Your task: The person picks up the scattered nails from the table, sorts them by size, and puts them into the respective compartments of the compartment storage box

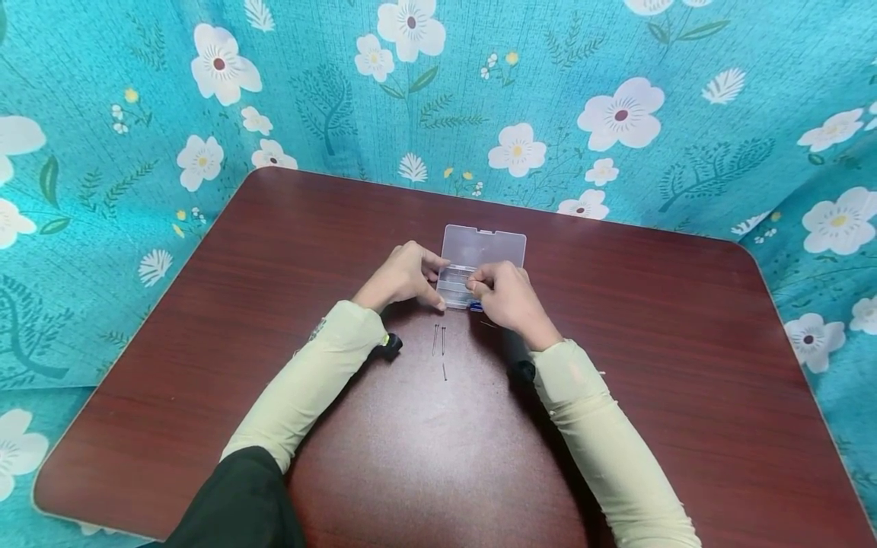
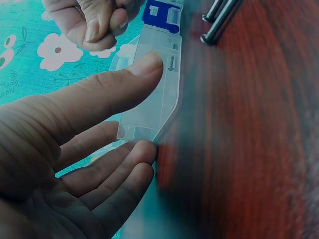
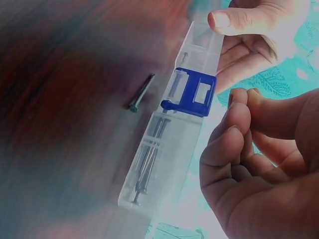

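Observation:
A clear plastic compartment box [image 1: 454, 288] lies on the table with its lid [image 1: 483, 245] raised at the back. My left hand [image 1: 406, 275] grips its left end, thumb at the front wall and fingers at the side. Over the right part of the box is my right hand [image 1: 505, 295], thumb and forefinger pressed together; I cannot tell whether something small is between them. A blue latch [image 3: 192, 92] is on the front of the box. Nails [image 3: 152, 152] show through the box's wall in the right wrist view.
Several loose nails lie on the table in front of the box, among them a pair [image 1: 439, 341] and a shorter one [image 1: 444, 371]. The reddish-brown table [image 1: 651, 342] reaches back to a blue flowered cloth [image 1: 466, 99].

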{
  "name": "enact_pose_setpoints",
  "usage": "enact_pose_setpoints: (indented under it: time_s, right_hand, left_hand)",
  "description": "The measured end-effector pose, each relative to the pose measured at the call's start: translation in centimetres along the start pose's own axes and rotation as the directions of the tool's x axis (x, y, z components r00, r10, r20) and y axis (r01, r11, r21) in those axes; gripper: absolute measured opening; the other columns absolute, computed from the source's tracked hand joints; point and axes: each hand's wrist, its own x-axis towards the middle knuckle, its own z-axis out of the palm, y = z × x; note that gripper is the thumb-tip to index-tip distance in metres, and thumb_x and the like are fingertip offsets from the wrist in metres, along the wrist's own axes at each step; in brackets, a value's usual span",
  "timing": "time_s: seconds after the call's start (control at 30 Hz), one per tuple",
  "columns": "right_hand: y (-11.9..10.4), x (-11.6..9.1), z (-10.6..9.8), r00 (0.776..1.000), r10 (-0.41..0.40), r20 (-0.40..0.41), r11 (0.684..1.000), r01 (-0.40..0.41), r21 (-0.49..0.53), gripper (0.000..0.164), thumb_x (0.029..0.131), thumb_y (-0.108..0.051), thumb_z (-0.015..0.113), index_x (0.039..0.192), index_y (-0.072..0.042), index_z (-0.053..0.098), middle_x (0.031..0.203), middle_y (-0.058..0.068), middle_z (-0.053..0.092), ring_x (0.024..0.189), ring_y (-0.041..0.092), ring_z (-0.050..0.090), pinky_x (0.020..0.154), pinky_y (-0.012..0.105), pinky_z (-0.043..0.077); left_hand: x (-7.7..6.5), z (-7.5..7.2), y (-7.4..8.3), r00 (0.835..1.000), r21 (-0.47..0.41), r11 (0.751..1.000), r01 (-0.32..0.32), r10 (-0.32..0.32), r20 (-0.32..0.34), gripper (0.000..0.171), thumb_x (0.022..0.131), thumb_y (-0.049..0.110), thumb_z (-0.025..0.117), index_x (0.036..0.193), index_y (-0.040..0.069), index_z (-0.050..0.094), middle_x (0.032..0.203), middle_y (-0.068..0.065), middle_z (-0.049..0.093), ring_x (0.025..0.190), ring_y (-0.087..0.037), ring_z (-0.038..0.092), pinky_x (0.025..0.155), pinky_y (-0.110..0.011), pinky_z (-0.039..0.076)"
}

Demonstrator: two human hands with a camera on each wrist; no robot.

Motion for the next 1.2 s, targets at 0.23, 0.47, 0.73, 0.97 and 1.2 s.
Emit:
enact_pose_setpoints:
  time_s: [0.23,0.47,0.73,0.97,1.2]
  right_hand:
    - [0.6,-1.2,-0.7,1.0,0.019,0.003,1.0,-0.019,-0.015,0.018,0.098,-0.012,0.063,0.086,-0.007,0.075,0.064,-0.001,0.056,0.054,0.017,0.047,0.055,0.035,0.04]
    - [1.2,-1.9,-0.9,1.0,0.021,0.008,0.999,-0.021,-0.032,0.018,0.097,-0.012,0.065,0.083,-0.007,0.076,0.066,-0.002,0.056,0.052,0.015,0.046,0.054,0.034,0.04]
    - [1.5,-2.7,-1.2,1.0,0.025,0.012,0.996,-0.024,-0.086,0.016,0.095,-0.012,0.066,0.083,-0.01,0.078,0.07,-0.002,0.066,0.06,0.017,0.051,0.061,0.035,0.043]
    - [1.5,-3.7,-1.0,1.0,0.018,0.021,0.985,-0.014,-0.17,0.012,0.091,-0.011,0.072,0.082,-0.012,0.079,0.069,-0.003,0.068,0.067,0.019,0.055,0.071,0.04,0.049]
    - [1.6,-4.4,-0.4,1.0,0.014,0.025,0.957,-0.006,-0.291,0.012,0.089,-0.009,0.072,0.081,-0.013,0.08,0.081,-0.002,0.072,0.078,0.028,0.067,0.074,0.048,0.052]
  left_hand:
    - [0.0,0.1,-0.1,1.0,0.011,1.0,-0.012,0.012,-0.009,0.079,0.05,0.01,0.102,0.124,0.012,0.073,0.107,-0.003,0.074,0.092,-0.014,0.068,0.083,-0.029,0.053]
    - [0.0,0.2,-0.1,1.0,0.016,1.0,-0.01,0.011,-0.016,0.079,0.05,0.01,0.102,0.124,0.013,0.074,0.107,-0.003,0.074,0.092,-0.013,0.067,0.084,-0.029,0.053]
    - [0.0,0.1,-0.2,1.0,0.02,1.0,-0.017,0.017,-0.013,0.079,0.05,0.011,0.102,0.124,0.014,0.074,0.108,-0.002,0.074,0.092,-0.012,0.067,0.085,-0.03,0.053]
    - [0.0,0.1,-0.2,1.0,0.02,1.0,-0.015,0.015,-0.015,0.079,0.05,0.012,0.102,0.123,0.014,0.074,0.105,-0.001,0.074,0.092,-0.014,0.068,0.085,-0.03,0.053]
    - [0.1,0.1,-0.3,1.0,0.021,1.0,-0.017,0.017,-0.013,0.079,0.05,0.012,0.103,0.123,0.014,0.074,0.106,-0.001,0.074,0.091,-0.013,0.068,0.085,-0.03,0.053]
